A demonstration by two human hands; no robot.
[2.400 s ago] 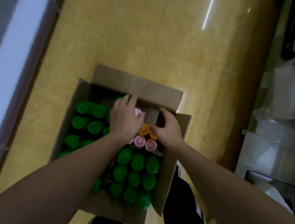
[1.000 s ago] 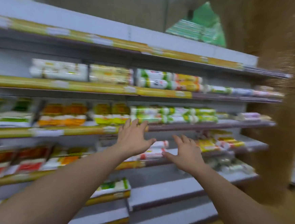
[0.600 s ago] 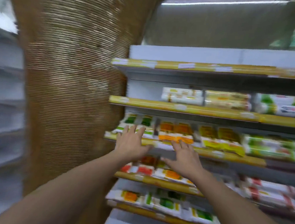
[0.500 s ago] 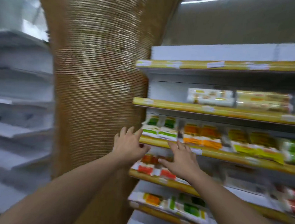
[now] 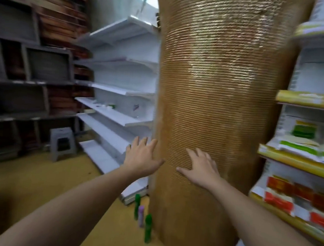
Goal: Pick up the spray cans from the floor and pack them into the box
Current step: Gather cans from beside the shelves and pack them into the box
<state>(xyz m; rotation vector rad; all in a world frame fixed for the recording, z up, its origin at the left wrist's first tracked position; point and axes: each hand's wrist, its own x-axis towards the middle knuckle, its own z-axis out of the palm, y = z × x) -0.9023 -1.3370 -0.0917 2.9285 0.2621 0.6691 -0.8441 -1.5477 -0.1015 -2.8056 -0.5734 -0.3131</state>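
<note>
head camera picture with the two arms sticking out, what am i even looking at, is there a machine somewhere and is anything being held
There is no machine here. A person wears one wide-angle camera on the head, so you see what lies in front of and below them, and the two bare arms are their own. The left hand and the right hand are both spread open in front of a tall brown rope-wrapped pillar. Neither holds anything, and the blur hides whether they touch it. On the yellow floor at the pillar's foot three cans stand upright: a far green spray can, a lilac spray can and a near green spray can. To the left are white metal shelves and a grey plastic stool. To the right are yellow-edged shelves with packets. The box is not in view.
</note>
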